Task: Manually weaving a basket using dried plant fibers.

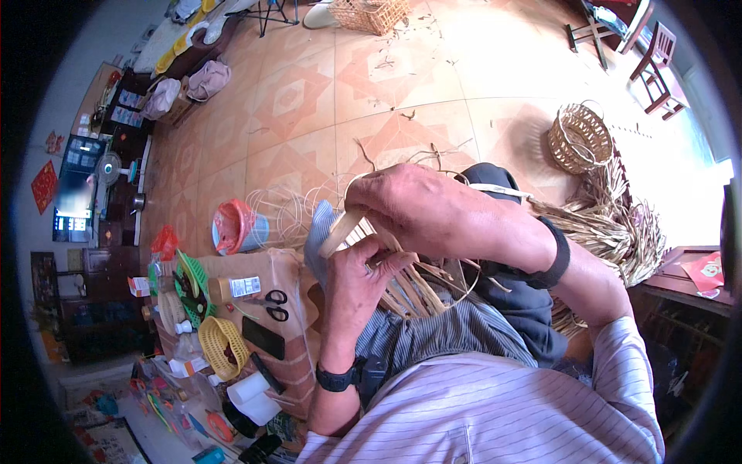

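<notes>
- Woven piece of pale slats with a curved rim band: in front of the person, above the lap, between both hands.
- Left hand: thumb and fingers pinched on the woven piece at its near side; dark watch on the wrist.
- Right hand: bent over the far side of the piece, against the rim; fingers mostly hidden behind the back of the hand, so cannot tell how firmly it grips. Black band on that forearm.
- Long dry strips spread over the lap, below the hands.
- Person's right: round open-weave basket on the floor, beside a heap of dried stalks.
- Person's left: covered table bearing black-handled scissors, a dark flat slab and a yellow basket.
</notes>
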Tool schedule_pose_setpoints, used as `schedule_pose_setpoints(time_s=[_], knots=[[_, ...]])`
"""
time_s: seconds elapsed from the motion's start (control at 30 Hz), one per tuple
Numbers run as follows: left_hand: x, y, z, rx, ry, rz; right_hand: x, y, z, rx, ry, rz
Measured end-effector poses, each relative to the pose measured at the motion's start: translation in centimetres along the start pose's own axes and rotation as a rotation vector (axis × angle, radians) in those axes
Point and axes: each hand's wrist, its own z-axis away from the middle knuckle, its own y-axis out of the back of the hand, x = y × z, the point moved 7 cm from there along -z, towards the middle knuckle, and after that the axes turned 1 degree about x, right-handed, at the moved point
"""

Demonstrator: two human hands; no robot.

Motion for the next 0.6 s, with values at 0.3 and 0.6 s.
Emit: schedule_pose_setpoints(time_s=[0.3, 0.6], knots=[[-1.0, 0.1, -0.2, -0.016, 0.092, -0.002, 5.2, 0.4, -0.5, 0.029, -0.317, -0.038], [0.2, -0.3, -0.2, -0.027, 0.195, 0.211, 11.5, -0.9, 0.2, -0.303, -0.652, -0.244]])
